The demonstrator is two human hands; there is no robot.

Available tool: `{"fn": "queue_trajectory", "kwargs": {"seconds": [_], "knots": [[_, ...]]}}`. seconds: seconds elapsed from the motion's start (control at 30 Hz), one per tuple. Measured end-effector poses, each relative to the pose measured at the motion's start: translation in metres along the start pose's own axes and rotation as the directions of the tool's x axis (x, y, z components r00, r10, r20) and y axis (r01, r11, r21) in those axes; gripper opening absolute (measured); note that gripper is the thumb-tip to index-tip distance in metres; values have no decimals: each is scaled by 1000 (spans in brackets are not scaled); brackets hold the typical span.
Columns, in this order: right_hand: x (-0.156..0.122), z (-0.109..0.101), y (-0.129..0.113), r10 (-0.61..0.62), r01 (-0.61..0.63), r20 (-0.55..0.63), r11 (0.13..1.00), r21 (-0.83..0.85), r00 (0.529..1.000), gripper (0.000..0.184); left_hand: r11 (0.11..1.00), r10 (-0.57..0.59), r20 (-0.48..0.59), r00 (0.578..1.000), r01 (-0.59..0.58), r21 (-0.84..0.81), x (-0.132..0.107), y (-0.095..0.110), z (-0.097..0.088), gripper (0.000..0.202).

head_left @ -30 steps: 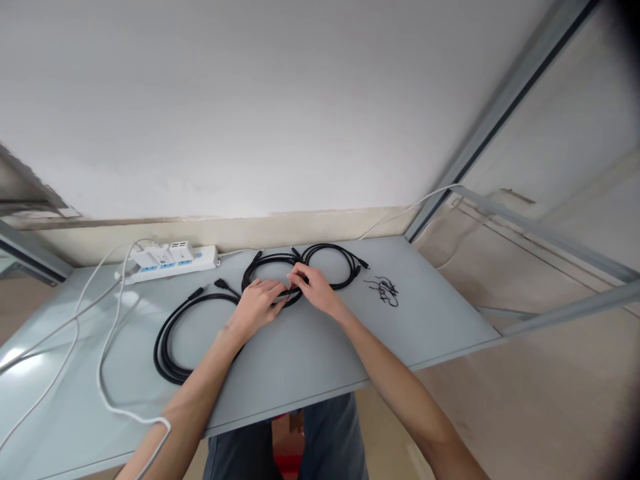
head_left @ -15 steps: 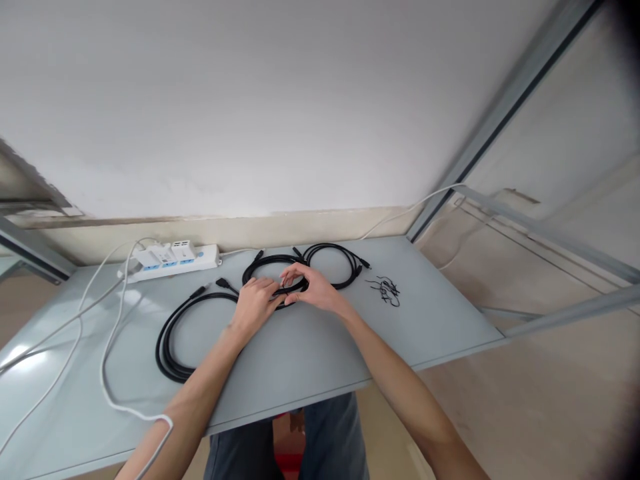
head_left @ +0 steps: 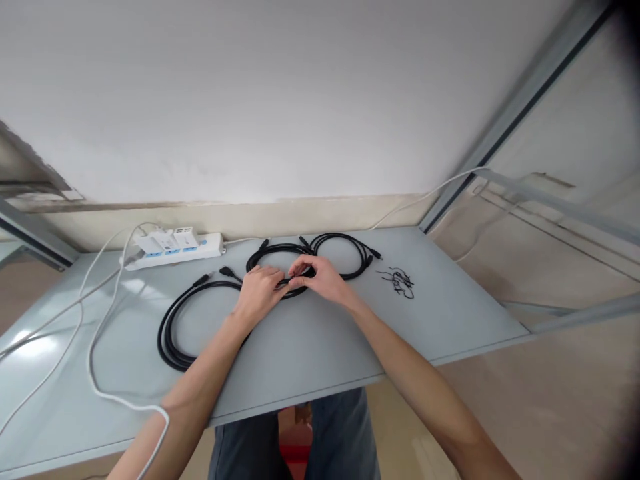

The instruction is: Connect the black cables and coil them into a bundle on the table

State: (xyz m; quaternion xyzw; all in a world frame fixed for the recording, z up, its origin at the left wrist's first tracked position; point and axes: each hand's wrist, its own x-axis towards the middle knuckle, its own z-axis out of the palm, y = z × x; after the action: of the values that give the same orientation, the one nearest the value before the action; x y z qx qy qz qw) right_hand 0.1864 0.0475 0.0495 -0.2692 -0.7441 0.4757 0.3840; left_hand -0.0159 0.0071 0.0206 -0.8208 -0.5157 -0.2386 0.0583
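Bare hands at work on coiled black cable, seen from the head camera. The middle coil [head_left: 280,248] lies flat on the grey tabletop [head_left: 310,360], between the left coil [head_left: 166,327] and the right coil [head_left: 340,235], its near side beneath both hands. The left hand [head_left: 260,290] is bent over that near side, fingers curled; how firmly it grips cannot be told. The right hand [head_left: 320,280] arches over the same stretch, thumb and forefinger brought towards each other — what, if anything, lies between their tips is too small to tell. A loose bunch of thin black ties [head_left: 399,282] rests to the right, apart from both hands.

Likely faults: should the left hand slacken, the springy strands could spread and the loops lose their round shape. The middle and right coils meet at their edges, so a pull on one could drag or snag the other. The left coil passes under the left forearm and might be shifted by it. A white cord [head_left: 133,405] crosses that forearm as well — an arm drawn back sharply could catch it and tug at the power strip [head_left: 210,245]
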Motion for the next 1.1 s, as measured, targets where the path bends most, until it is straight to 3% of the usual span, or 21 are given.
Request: {"fn": "queue_trajectory", "kwargs": {"seconds": [0.17,0.4,0.6,0.8,0.97,1.1], "knots": [[0,4,3,15,-17,-55,999,-32,998,24,1000,-4,47,999,4,5,0,-2,-3,44],[-4,13,2,-84,65,-109,984,-166,991,20,996,63,64,996,-67,62,2,4,-10,20],[-6,18,1,-196,141,-187,952,-271,963,26,999,-35,42,999,36,-21,2,18,-10,21],[-6,20,5,-237,168,-242,946,-276,941,26,994,-70,12,997,71,-79,0,18,-9,25],[-6,22,8,-316,261,-220,934,-246,923,27,996,-86,70,994,88,-25,0,14,-6,33],[-5,21,12,-303,244,-193,929,-279,933,28,995,-88,94,992,91,-33,0,12,-3,35]]}}
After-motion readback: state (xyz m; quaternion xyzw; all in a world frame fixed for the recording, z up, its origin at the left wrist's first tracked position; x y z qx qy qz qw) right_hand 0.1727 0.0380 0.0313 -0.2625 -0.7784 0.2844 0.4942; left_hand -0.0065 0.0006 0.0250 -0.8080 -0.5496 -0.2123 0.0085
